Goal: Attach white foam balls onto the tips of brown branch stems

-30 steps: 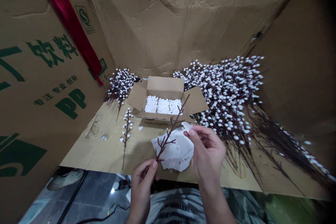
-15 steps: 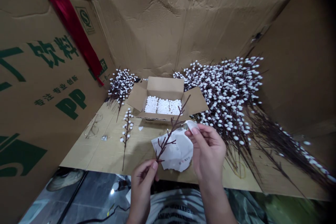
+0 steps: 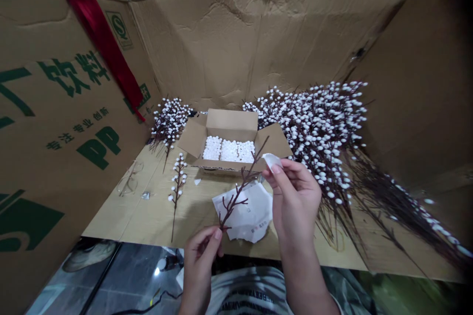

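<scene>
My left hand (image 3: pixel 201 256) pinches the lower stem of a bare brown twig (image 3: pixel 240 187) that slants up toward the right. Above it, my right hand (image 3: pixel 295 197) is closed, its fingertips pinching a small white piece (image 3: pixel 271 160) close to the twig's upper end. A crumpled white paper sheet (image 3: pixel 249 214) lies on the cardboard table (image 3: pixel 148 216) under the twig. Just behind it stands a small open cardboard box (image 3: pixel 231 140) filled with white foam beads.
A big pile of twigs with white beads (image 3: pixel 321 128) covers the right side of the table. A smaller bunch (image 3: pixel 170 120) leans at the back left, and a single beaded twig (image 3: pixel 178 184) lies beside it. Clear eyeglasses (image 3: pixel 129 182) rest at the left. Cardboard walls surround the table.
My right hand has risen from the white paper toward the twig's upper end, carrying a small white piece. My left hand has kept the twig nearly still.
</scene>
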Action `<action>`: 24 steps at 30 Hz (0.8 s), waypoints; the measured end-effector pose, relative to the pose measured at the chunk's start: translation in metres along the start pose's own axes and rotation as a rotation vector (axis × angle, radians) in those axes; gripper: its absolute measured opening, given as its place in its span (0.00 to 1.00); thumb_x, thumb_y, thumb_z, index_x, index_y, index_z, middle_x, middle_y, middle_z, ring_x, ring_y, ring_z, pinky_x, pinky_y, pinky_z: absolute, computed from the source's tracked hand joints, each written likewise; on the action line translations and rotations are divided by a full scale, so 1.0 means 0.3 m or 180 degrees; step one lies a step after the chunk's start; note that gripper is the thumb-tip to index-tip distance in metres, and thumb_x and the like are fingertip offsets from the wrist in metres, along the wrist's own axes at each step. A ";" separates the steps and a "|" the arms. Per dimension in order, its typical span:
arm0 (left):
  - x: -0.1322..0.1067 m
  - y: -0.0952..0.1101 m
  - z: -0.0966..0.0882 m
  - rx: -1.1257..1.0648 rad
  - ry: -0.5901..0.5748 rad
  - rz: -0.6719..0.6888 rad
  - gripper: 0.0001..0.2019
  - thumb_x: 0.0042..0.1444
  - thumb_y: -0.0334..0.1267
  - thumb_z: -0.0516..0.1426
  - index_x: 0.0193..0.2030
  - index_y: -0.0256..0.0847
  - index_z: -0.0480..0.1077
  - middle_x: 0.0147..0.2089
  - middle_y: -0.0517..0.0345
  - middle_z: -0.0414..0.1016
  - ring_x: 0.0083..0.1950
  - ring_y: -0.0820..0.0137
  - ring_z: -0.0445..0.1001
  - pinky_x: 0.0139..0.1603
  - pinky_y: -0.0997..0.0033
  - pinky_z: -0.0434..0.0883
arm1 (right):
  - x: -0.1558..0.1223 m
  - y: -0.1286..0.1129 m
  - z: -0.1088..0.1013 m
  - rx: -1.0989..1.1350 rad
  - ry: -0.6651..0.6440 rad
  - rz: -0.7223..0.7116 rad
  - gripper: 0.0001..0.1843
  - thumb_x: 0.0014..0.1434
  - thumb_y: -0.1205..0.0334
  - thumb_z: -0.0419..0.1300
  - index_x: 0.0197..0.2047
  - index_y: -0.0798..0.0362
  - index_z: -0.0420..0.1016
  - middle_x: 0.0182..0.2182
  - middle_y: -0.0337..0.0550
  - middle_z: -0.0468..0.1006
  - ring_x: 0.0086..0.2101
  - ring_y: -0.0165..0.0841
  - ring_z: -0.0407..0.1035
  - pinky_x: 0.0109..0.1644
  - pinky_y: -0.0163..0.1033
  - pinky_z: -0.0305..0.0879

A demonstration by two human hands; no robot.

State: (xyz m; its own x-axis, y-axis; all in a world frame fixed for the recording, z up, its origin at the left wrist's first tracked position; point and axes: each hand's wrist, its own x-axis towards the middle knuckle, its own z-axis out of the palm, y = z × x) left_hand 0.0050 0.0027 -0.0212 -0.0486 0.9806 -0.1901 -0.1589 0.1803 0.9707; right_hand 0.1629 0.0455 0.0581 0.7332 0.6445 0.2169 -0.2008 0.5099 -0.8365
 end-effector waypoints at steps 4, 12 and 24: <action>0.002 0.002 0.001 0.0070 -0.0013 0.0017 0.21 0.44 0.56 0.65 0.27 0.37 0.80 0.16 0.62 0.67 0.21 0.73 0.64 0.25 0.75 0.63 | 0.003 0.009 0.003 -0.0078 0.0007 0.0040 0.05 0.47 0.65 0.69 0.31 0.51 0.78 0.26 0.37 0.79 0.25 0.28 0.73 0.32 0.35 0.74; 0.002 0.000 0.000 0.0103 -0.0047 0.0085 0.19 0.46 0.55 0.64 0.27 0.37 0.80 0.16 0.62 0.66 0.22 0.73 0.64 0.25 0.75 0.62 | -0.004 -0.001 0.004 0.0072 -0.0006 0.0060 0.05 0.47 0.65 0.69 0.30 0.51 0.79 0.27 0.36 0.79 0.27 0.27 0.73 0.34 0.35 0.74; 0.000 0.008 0.000 -0.0024 -0.0151 -0.0111 0.20 0.44 0.56 0.65 0.26 0.37 0.79 0.16 0.63 0.65 0.21 0.75 0.63 0.24 0.76 0.61 | 0.059 0.007 0.010 0.0296 -0.0350 0.0401 0.06 0.45 0.67 0.70 0.30 0.51 0.79 0.26 0.35 0.79 0.26 0.26 0.73 0.33 0.32 0.72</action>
State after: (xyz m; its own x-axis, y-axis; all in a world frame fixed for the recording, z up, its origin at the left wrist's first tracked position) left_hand 0.0045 0.0032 -0.0189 0.0038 0.9763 -0.2163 -0.1672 0.2139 0.9625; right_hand 0.1736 0.0598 0.0615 0.6241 0.7623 0.1714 -0.3495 0.4685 -0.8114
